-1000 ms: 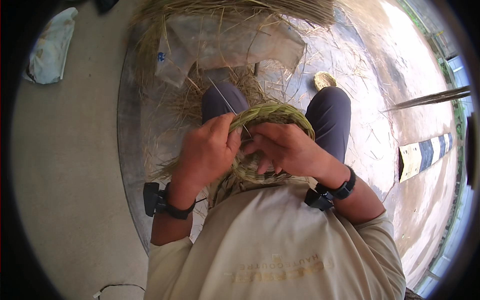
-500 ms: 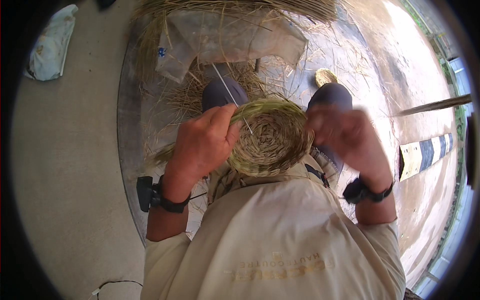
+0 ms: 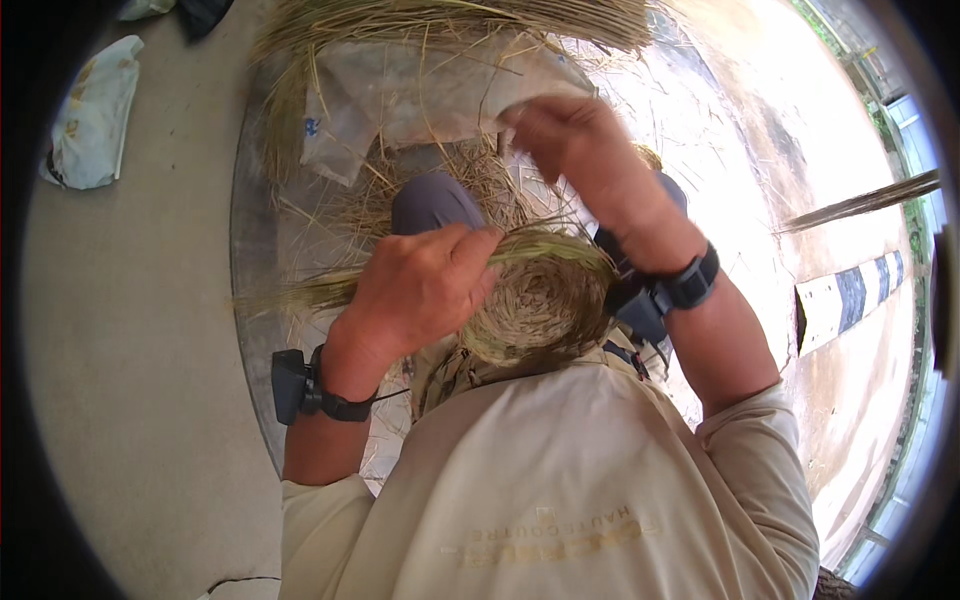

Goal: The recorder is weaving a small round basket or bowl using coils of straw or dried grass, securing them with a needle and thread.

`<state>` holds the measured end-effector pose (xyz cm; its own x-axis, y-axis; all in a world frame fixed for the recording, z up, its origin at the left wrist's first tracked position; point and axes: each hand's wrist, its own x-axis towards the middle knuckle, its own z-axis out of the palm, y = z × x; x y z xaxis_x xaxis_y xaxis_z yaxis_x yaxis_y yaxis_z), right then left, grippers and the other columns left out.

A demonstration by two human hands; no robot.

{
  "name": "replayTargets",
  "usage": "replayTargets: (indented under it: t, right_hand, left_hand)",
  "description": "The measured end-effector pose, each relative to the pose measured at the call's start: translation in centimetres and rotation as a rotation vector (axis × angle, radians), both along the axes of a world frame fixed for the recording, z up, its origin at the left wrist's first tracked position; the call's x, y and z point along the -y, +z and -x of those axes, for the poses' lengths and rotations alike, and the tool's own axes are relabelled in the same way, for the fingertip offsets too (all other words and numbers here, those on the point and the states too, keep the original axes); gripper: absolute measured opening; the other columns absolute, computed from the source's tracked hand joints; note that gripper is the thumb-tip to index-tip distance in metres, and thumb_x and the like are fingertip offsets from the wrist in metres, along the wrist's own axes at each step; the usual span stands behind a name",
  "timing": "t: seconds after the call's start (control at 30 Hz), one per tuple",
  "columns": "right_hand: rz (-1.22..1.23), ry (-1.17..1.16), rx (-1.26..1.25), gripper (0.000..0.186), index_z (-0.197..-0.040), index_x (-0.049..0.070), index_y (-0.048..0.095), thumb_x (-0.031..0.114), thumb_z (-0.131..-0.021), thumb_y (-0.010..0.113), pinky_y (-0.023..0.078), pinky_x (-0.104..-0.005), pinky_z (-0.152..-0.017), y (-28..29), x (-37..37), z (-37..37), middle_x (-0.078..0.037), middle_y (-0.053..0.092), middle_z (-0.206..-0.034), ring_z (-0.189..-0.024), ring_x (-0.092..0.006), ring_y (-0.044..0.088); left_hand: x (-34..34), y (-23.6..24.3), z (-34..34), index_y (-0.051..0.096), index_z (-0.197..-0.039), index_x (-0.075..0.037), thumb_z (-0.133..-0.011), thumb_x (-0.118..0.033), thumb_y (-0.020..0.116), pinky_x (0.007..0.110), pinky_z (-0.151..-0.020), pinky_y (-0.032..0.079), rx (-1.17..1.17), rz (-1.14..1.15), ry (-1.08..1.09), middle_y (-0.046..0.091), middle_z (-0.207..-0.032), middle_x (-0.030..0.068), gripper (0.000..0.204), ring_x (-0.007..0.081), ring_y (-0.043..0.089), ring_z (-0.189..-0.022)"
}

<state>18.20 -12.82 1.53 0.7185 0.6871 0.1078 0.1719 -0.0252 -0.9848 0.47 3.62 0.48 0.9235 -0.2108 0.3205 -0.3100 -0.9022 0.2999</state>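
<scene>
A round coiled straw basket (image 3: 535, 305) rests in my lap, its open top facing up. My left hand (image 3: 425, 285) is closed on its upper left rim, thumb and fingers pinched round the greenish straw there. From under that hand a loose bundle of straw strands (image 3: 300, 292) sticks out to the left. My right hand (image 3: 570, 140) is away from the basket, raised over the right part of a clear plastic sheet (image 3: 400, 95). Its fingers are bent and smeared by motion, so whether they hold anything cannot be told.
Long dry stalks (image 3: 560, 20) lie in a bundle beyond the sheet, with loose straw (image 3: 470, 170) scattered before my knees. A small woven piece (image 3: 648, 156) is partly hidden behind my right forearm. A white bag (image 3: 95, 115) lies on the floor at left.
My right hand has left the basket's right rim and swung up and leftward to the plastic sheet. The thin white rod across the basket no longer shows. My left hand keeps its grip.
</scene>
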Motion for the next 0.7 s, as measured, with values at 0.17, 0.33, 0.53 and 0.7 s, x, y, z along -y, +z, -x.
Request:
replayTargets:
  t: [0.17,0.33,0.53,0.7]
  right_hand:
    - [-0.452,-0.144,-0.496,0.028,-0.121,-0.007,0.067,0.016,-0.105,0.062,0.048,-0.0252,-0.059,1.4,7.2,-5.0,-0.001,0.058,-0.073,-0.063,-0.0098,0.056]
    - [-0.237,-0.144,-0.152,0.025,-0.125,-0.001,0.066,0.017,-0.108,0.060,0.054,-0.0283,-0.067,1.5,9.3,-1.6,-0.003,0.066,-0.085,-0.072,-0.0126,0.064]
    - [0.202,0.343,0.243,0.036,-0.136,0.004,0.063,0.027,-0.108,0.060,0.055,-0.0337,-0.073,-2.6,3.4,2.7,-0.015,0.072,-0.090,-0.077,-0.0204,0.068]
    - [0.025,0.406,0.231,0.035,-0.121,0.003,0.069,0.034,-0.107,0.063,0.052,-0.0381,-0.069,-8.0,-0.8,1.6,-0.016,0.068,-0.081,-0.073,-0.0237,0.064]
  left_hand:
    - [-2.0,0.4,0.6,0.068,-0.116,-0.005,-0.084,-0.012,0.080,0.045,-0.062,0.057,-0.039,-0.015,0.047,0.072,-0.090,0.0143,0.035,0.0357,0.072,-0.076]
    - [-4.4,0.6,1.3,0.069,-0.115,-0.005,-0.085,-0.011,0.078,0.045,-0.066,0.057,-0.168,-0.090,0.074,0.073,-0.092,0.0151,0.032,0.0360,0.072,-0.078]
    - [-3.9,0.0,1.4,0.069,-0.114,-0.004,-0.086,-0.012,0.078,0.045,-0.068,0.057,-0.209,-0.063,0.038,0.074,-0.095,0.0148,0.031,0.0359,0.072,-0.079]
    - [-3.7,-0.5,1.3,0.069,-0.115,-0.004,-0.086,-0.012,0.078,0.045,-0.067,0.057,-0.216,-0.034,0.049,0.073,-0.094,0.0140,0.032,0.0361,0.072,-0.079]
